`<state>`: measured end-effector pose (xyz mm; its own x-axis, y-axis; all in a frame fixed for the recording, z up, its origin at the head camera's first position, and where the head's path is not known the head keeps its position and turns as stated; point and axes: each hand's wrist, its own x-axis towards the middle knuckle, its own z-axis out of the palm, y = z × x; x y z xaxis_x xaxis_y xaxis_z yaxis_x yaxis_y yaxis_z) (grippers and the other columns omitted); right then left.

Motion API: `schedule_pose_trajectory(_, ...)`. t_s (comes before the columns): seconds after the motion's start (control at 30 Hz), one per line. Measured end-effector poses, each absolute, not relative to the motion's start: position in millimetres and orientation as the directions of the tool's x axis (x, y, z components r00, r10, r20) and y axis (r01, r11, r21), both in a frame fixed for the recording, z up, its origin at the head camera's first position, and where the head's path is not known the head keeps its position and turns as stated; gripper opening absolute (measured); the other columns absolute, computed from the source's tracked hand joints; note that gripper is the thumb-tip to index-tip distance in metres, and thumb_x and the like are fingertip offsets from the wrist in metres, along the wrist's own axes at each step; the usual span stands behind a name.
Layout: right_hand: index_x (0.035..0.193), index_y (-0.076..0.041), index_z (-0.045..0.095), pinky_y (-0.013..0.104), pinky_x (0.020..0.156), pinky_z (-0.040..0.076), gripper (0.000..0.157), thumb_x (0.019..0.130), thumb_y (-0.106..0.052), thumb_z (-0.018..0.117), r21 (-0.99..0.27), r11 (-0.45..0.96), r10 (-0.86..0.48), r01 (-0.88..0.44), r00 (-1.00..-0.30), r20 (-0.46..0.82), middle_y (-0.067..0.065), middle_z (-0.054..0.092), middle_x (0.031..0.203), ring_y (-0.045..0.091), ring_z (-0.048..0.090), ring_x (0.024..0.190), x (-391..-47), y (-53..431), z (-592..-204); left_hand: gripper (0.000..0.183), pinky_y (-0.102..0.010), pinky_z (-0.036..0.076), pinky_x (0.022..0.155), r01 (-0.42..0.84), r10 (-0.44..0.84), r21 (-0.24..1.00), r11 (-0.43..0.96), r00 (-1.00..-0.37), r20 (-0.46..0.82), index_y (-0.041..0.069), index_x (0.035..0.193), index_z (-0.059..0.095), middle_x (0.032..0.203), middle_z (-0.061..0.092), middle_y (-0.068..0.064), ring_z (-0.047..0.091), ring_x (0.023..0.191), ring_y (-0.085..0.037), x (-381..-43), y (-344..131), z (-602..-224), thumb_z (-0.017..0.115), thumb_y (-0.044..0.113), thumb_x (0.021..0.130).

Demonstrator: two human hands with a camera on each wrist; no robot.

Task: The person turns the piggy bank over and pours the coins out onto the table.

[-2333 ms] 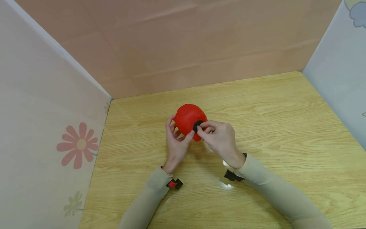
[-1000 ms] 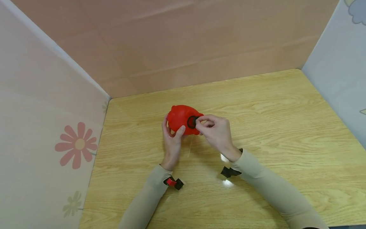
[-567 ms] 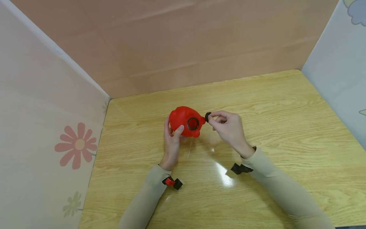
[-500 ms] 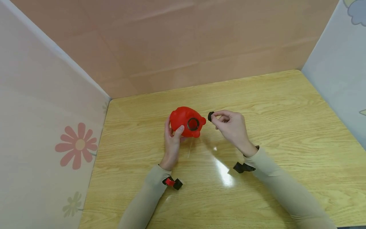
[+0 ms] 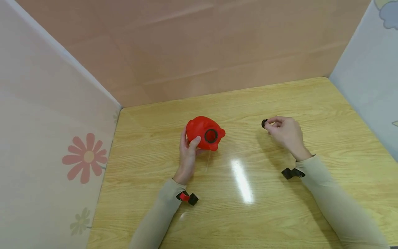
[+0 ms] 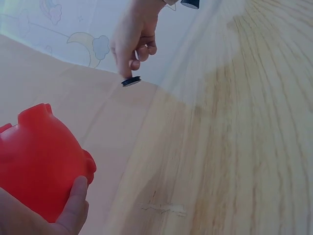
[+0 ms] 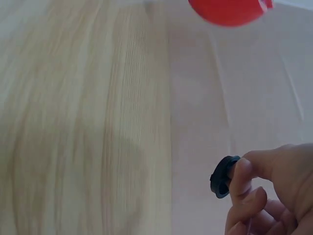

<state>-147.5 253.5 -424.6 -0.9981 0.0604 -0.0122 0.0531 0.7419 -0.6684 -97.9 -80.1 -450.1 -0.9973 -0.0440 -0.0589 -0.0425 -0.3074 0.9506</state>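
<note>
A round red piggy bank with stubby feet is held above the table in my left hand, the thumb lying against its side. Its round hole with a dark rim faces up toward the head camera. Off to the right, my right hand pinches a small black round plug between thumb and fingers. The right wrist view shows the plug tilted at the fingertips. In the left wrist view the bank fills the lower left, with fingers partly hidden behind it.
Both hands are over a light wood-grain table. A pinkish wall stands behind it, and pale printed walls close off both sides. A bright light reflection lies on the tabletop.
The plug came out of the piggy bank's hole in my right hand, which has moved right, away from the bank. My left hand has turned the bank slightly, showing the hole.
</note>
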Motion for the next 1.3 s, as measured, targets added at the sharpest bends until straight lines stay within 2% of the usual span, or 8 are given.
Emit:
schedule_pose_trajectory(0.37,0.12,-0.007,0.074,0.036,0.056,0.046,0.048,0.102,-0.046,0.054,-0.484,0.846,0.155,0.223,-0.972,-0.177,0.022,0.076,0.118,0.034,0.07,0.088,-162.1,310.2,-439.9,0.07,-0.029,0.065,0.082,-0.017,-0.018,0.951,-0.309,-1.0,-0.024,0.022,0.163,0.034,0.149,0.06,-0.014,0.073,0.109,-0.016,-98.3,-79.8,-449.0,0.061,0.026,0.099)
schedule_pose_trajectory(0.47,0.12,-0.006,0.074,0.037,0.055,0.047,0.046,0.103,-0.044,0.055,-0.466,0.853,0.161,0.237,-0.967,-0.197,0.024,0.075,0.12,0.035,0.07,0.087,-163.0,318.4,-441.5,0.07,-0.029,0.065,0.083,-0.026,-0.013,0.952,-0.306,-0.999,-0.031,0.023,0.164,0.034,0.15,0.059,-0.014,0.073,0.115,-0.025,-98.5,-79.9,-448.8,0.061,0.026,0.099)
schedule_pose_trajectory(0.6,0.119,-0.005,0.075,0.037,0.053,0.047,0.045,0.103,-0.042,0.056,-0.459,0.854,0.161,0.244,-0.964,-0.213,0.025,0.075,0.119,0.031,0.068,0.077,-165.4,323.0,-443.6,0.07,-0.029,0.065,0.083,-0.035,-0.009,0.954,-0.297,-0.999,-0.039,0.024,0.164,0.034,0.151,0.058,-0.013,0.068,0.126,-0.042,-99.0,-80.2,-449.4,0.06,0.026,0.099)
schedule_pose_trajectory(0.7,0.12,-0.004,0.074,0.038,0.054,0.047,0.045,0.103,-0.042,0.058,-0.454,0.854,0.165,0.253,-0.96,-0.224,0.025,0.074,0.12,0.029,0.066,0.073,-167.6,324.3,-445.4,0.069,-0.029,0.065,0.083,-0.038,-0.007,0.956,-0.291,-0.999,-0.042,0.024,0.164,0.034,0.152,0.058,-0.013,0.065,0.129,-0.045,-99.5,-80.4,-449.9,0.06,0.027,0.099)
schedule_pose_trajectory(0.77,0.121,-0.004,0.074,0.04,0.056,0.046,0.045,0.103,-0.042,0.058,-0.448,0.855,0.17,0.261,-0.958,-0.233,0.027,0.073,0.121,0.029,0.065,0.074,-168.2,325.0,-446.7,0.069,-0.029,0.065,0.083,-0.042,-0.008,0.957,-0.289,-0.999,-0.046,0.024,0.163,0.035,0.152,0.058,-0.013,0.067,0.128,-0.042,-99.5,-80.6,-449.8,0.059,0.027,0.099)
schedule_pose_trajectory(1.0,0.124,-0.006,0.073,0.045,0.065,0.046,0.046,0.103,-0.045,0.059,-0.429,0.854,0.186,0.293,-0.944,-0.273,0.026,0.069,0.13,0.039,0.066,0.093,-169.9,326.2,-451.5,0.071,-0.029,0.065,0.084,-0.052,0.01,0.957,-0.285,-0.999,-0.051,0.022,0.165,0.033,0.154,0.056,-0.015,0.071,0.12,-0.027,-99.5,-83.3,-449.1,0.059,0.026,0.099)
schedule_pose_trajectory(1.13,0.124,-0.008,0.074,0.045,0.065,0.045,0.051,0.103,-0.051,0.057,-0.423,0.851,0.208,0.311,-0.94,-0.271,0.024,0.07,0.129,0.038,0.066,0.092,-169.6,323.2,-449.4,0.071,-0.029,0.065,0.084,-0.062,0.026,0.96,-0.275,-0.998,-0.057,0.022,0.165,0.033,0.154,0.055,-0.014,0.071,0.114,-0.015,-100.7,-84.0,-450.2,0.059,0.026,0.099)
schedule_pose_trajectory(1.3,0.126,-0.008,0.074,0.041,0.059,0.047,0.057,0.102,-0.056,0.052,-0.426,0.863,0.19,0.27,-0.957,-0.221,0.022,0.073,0.125,0.039,0.069,0.091,-168.6,312.0,-440.8,0.07,-0.03,0.065,0.083,-0.067,0.027,0.962,-0.264,-0.998,-0.062,0.021,0.165,0.033,0.154,0.055,-0.015,0.072,0.112,-0.013,-101.2,-84.7,-450.4,0.059,0.026,0.1)
